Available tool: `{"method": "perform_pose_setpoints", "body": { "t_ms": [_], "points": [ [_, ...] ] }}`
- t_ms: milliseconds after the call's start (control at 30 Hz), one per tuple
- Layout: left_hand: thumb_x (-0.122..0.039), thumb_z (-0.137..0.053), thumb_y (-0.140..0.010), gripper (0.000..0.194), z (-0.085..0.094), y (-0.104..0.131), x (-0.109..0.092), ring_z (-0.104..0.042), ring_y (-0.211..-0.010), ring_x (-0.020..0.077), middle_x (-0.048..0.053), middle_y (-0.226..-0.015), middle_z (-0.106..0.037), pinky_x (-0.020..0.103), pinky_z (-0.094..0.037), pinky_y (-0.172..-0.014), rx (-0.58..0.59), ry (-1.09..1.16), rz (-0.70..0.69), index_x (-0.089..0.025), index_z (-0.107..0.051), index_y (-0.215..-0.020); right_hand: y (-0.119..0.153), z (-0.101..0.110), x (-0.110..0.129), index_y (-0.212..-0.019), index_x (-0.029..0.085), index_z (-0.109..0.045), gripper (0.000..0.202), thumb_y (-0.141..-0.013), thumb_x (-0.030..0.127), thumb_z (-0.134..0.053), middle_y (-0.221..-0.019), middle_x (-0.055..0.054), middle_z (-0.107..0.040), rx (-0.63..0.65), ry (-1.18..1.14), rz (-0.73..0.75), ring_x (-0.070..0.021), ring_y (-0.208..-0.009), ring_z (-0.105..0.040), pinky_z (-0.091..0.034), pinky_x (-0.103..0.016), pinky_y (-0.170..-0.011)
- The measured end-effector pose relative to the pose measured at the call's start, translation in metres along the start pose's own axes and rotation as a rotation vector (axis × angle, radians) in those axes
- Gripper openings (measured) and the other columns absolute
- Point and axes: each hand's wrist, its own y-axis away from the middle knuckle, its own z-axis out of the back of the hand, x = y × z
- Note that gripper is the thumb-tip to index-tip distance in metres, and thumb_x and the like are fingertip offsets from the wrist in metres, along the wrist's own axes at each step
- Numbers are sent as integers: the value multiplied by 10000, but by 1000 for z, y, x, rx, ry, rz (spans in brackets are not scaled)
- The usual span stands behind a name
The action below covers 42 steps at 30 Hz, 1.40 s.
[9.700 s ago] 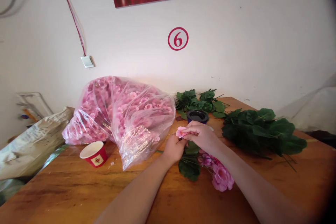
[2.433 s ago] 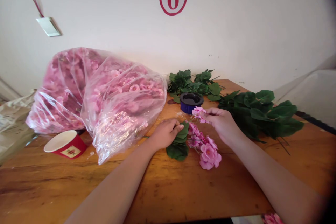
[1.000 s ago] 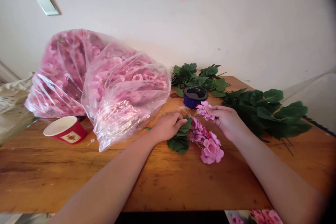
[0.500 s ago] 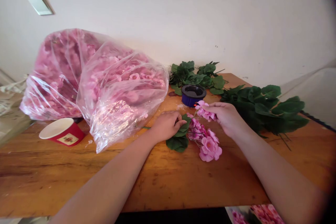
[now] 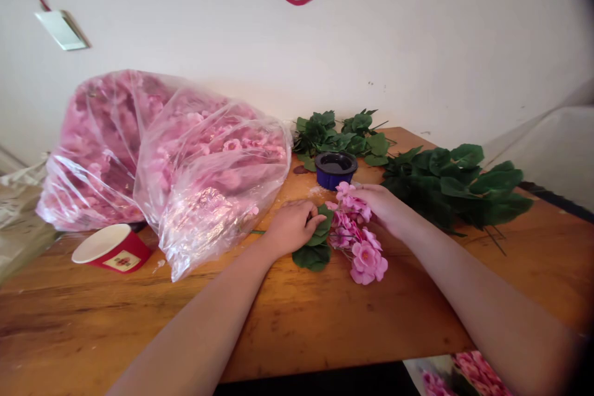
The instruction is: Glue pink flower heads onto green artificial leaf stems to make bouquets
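Note:
A spray of pink artificial flowers with green leaves at its base lies over the middle of the table. My left hand is closed around the stem just by the leaves, and a bit of green stem pokes out to its left. At the upper blossoms, my right hand has its fingers closed on a pink flower; the fingertips are partly hidden behind petals. Right behind that flower stands a round dark blue pot with a black rim.
Large clear plastic bags full of pink flowers fill the left side. A red paper cup stands before them. Bunches of green leaves lie at the right and more leaf stems behind the pot, along the wall.
My right hand has drawn slightly lower and closer to the spray with the pink flower. The left hand keeps its hold. The whole view has shifted a little.

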Motion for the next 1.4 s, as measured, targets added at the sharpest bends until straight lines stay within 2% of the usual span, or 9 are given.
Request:
{"method": "perform_pose_setpoints", "body": {
  "t_ms": [167,267,333,533,667,900,1067,1200,1400],
  "points": [
    [-413,-468,-919,256,2,0,0,-547,-733,154,11,-774,-601,286,-401,-694,15,14,7,-195,-546,-809,8,5,9,-1136,236,-607,430,-786,487,-627,-1029,-64,-697,28,116,109,-220,-844,-656,-510,-290,-644],
    [-409,-471,-915,253,4,0,-1,-546,-737,155,11,-775,-598,283,-399,-690,19,21,11,-193,-547,-808,15,8,13,-1267,295,-535,568,-746,449,-702,-1217,-61,-625,98,339,276,-248,-1041,-607,-491,-332,-829],
    [-405,-469,-916,253,5,0,-2,-546,-737,153,13,-785,-602,280,-399,-684,31,24,16,-191,-549,-807,17,11,15,-1225,286,-580,567,-699,409,-754,-1219,-64,-615,144,516,415,-259,-1069,-586,-463,-350,-880],
    [-395,-484,-913,247,7,0,-4,-551,-750,148,14,-805,-614,275,-405,-702,44,26,18,-188,-561,-802,14,9,11,-840,212,-704,168,-788,365,-657,-860,-36,-684,188,788,565,-208,-841,-618,-450,-309,-762],
    [-395,-493,-909,245,5,0,-3,-546,-747,149,15,-802,-611,278,-401,-707,33,16,8,-187,-558,-796,9,4,6,-755,188,-670,170,-825,332,-613,-786,-29,-656,192,826,657,-170,-743,-585,-423,-278,-692],
    [-378,-504,-905,228,4,-2,-5,-548,-769,158,23,-819,-614,285,-398,-716,69,-34,16,-185,-560,-799,-4,4,-8,-745,155,-640,214,-854,324,-566,-807,-58,-627,252,822,754,-168,-768,-570,-419,-281,-717],
    [-367,-552,-878,195,3,-4,-7,-559,-799,176,28,-828,-623,297,-402,-724,103,-72,33,-188,-562,-802,-1,2,-5,-770,163,-636,93,-815,164,-554,-794,-56,-617,273,953,804,-173,-747,-557,-427,-289,-702],
    [-347,-562,-868,171,1,-5,-8,-564,-813,187,34,-836,-627,309,-405,-740,98,-84,27,-189,-561,-802,5,-4,-2,-782,158,-642,242,-753,1,-460,-840,-78,-621,232,1081,830,-183,-798,-576,-448,-294,-754],
    [-321,-558,-862,147,-3,-5,-11,-572,-837,206,50,-858,-638,332,-405,-758,80,-127,68,-190,-567,-798,-2,-6,-12,-726,167,-665,285,-666,-35,-473,-785,-77,-677,124,1070,814,-188,-756,-608,-460,-300,-738]
  ]
}}
